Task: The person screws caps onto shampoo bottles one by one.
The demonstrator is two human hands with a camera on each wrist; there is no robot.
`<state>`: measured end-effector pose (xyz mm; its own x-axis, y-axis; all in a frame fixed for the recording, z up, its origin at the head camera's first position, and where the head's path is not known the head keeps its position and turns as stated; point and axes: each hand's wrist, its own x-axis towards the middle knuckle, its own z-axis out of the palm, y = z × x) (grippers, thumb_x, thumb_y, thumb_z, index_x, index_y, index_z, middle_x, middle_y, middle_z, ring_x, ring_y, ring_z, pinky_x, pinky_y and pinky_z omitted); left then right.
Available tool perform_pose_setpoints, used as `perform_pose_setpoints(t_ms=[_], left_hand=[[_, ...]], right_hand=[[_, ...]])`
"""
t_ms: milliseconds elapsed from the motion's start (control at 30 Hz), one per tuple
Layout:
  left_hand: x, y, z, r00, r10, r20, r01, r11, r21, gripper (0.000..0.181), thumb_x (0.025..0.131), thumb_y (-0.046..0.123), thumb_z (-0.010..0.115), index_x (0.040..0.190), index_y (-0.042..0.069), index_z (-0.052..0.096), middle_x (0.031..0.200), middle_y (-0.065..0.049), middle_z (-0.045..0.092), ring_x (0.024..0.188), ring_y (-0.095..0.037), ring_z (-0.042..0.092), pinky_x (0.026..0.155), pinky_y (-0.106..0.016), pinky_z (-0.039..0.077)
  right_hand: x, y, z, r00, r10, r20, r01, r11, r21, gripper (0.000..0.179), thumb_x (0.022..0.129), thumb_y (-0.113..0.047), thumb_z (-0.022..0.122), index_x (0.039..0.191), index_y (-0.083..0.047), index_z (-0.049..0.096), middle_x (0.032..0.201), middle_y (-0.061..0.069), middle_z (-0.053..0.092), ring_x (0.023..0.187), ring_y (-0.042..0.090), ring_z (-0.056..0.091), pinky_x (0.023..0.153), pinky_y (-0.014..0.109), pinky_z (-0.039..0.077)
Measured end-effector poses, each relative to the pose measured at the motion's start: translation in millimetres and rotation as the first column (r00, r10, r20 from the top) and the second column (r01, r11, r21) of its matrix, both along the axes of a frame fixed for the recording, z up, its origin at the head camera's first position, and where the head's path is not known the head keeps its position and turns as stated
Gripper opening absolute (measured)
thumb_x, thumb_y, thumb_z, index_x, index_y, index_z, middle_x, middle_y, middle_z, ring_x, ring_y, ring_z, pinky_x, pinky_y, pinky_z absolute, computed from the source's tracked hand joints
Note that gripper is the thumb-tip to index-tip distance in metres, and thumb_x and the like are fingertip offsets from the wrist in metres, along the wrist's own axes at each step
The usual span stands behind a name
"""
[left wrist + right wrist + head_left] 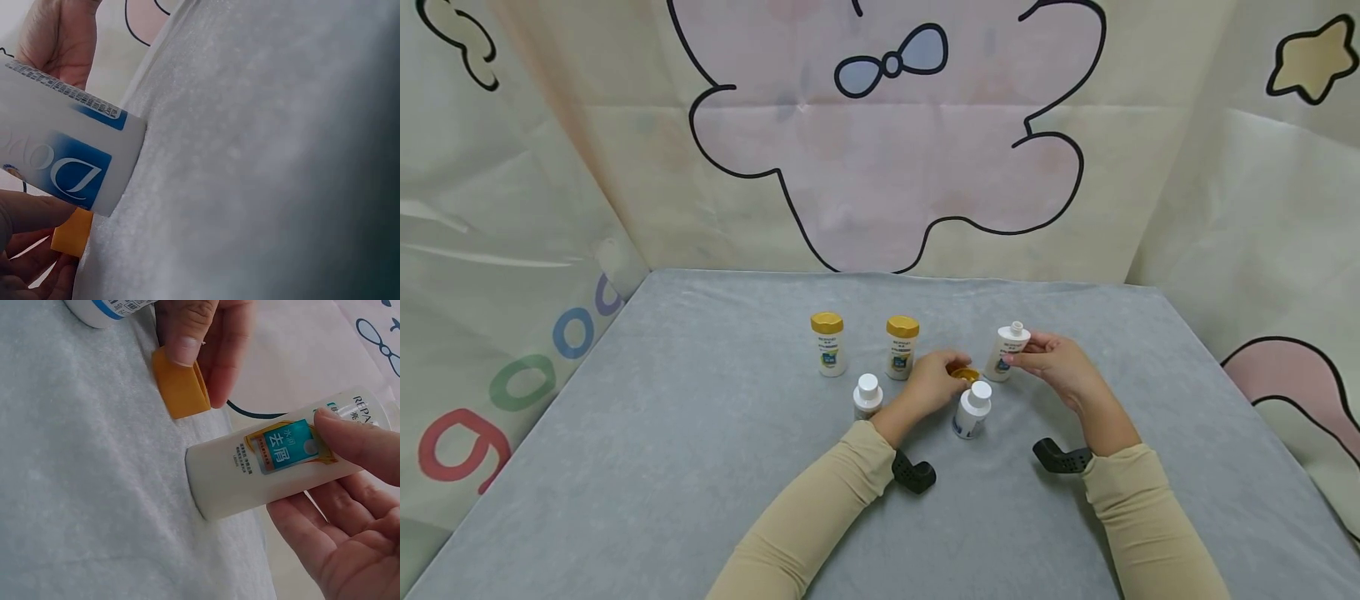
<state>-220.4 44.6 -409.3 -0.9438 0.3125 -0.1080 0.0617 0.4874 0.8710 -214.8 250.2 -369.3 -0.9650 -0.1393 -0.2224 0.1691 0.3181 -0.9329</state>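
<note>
My right hand (1060,367) grips an uncapped white shampoo bottle (250,465) that stands on the cloth, its narrow neck bare at the top. With thumb and fingers, my left hand (934,383) pinches a gold cap (181,384) low over the cloth, to the left of that bottle. Just in front of the cap is a white-capped Dove bottle (972,412), whose blue label (78,169) fills part of the left wrist view. A second white-capped bottle (868,393) stands left of my left wrist, its lower part hidden by the arm.
Two gold-capped bottles, one at left (828,346) and one nearer the middle (901,348), stand upright behind the left hand. Grey cloth (700,375) covers the table. Printed curtains (887,192) rise at the back and both sides. Black wrist devices (913,473) jut from both cuffs.
</note>
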Motion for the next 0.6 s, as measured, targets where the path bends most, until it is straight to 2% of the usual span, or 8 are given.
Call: perform_pose_setpoints(t_ms=[167,300,467,533,600], left_hand=[[1.3,0.3,2.0,1.0,0.015,0.005,-0.015,1.0,0.005,0.027,0.09,0.009,0.073,0.117,0.008,0.072,0.116,-0.006,0.073,0.11,-0.018,0.065,0.092,-0.028,0.054],[3.1,1.3,8.3,0.999,0.043,0.033,-0.044,0.999,0.025,0.027,0.09,0.013,0.074,0.117,0.01,0.072,0.116,-0.004,0.073,0.108,-0.016,0.065,0.089,-0.027,0.055],[8.7,1.1,25.7,0.996,0.084,0.003,-0.084,0.995,0.058,0.028,0.09,0.017,0.074,0.118,0.011,0.072,0.117,-0.003,0.072,0.103,-0.015,0.066,0.083,-0.026,0.057],[12.6,-1.2,35.3,0.995,0.094,-0.017,-0.092,0.993,0.074,0.029,0.091,0.018,0.074,0.119,0.01,0.072,0.118,-0.004,0.072,0.102,-0.015,0.067,0.082,-0.025,0.057],[17.1,-5.5,45.9,0.995,0.091,-0.031,-0.088,0.993,0.084,0.032,0.092,0.019,0.073,0.122,0.01,0.07,0.12,-0.005,0.072,0.103,-0.015,0.067,0.084,-0.025,0.057]], right_hand=[[1.2,-1,0.9,1.0,-0.023,-0.016,0.023,1.0,0.016,0.066,0.093,-0.017,0.071,0.145,0.01,0.041,0.118,-0.008,0.065,0.095,-0.014,0.058,0.086,0.009,0.051],[3.3,-2,3.2,0.999,-0.04,-0.037,0.041,0.999,0.034,0.066,0.092,-0.02,0.073,0.143,0.009,0.044,0.11,-0.013,0.066,0.093,-0.013,0.06,0.087,0.011,0.053],[8.5,-4,14.0,0.996,-0.038,-0.078,0.042,0.998,0.049,0.065,0.092,-0.023,0.073,0.142,0.008,0.046,0.098,-0.025,0.066,0.094,-0.013,0.06,0.087,0.012,0.052],[11.1,-7,20.2,0.995,-0.037,-0.091,0.044,0.996,0.075,0.065,0.092,-0.027,0.073,0.142,0.006,0.048,0.099,-0.027,0.065,0.096,-0.013,0.059,0.094,0.017,0.051],[14.0,-11,26.8,0.994,-0.036,-0.103,0.047,0.994,0.101,0.066,0.091,-0.032,0.073,0.142,0.004,0.05,0.103,-0.024,0.066,0.098,-0.011,0.058,0.102,0.028,0.048]])
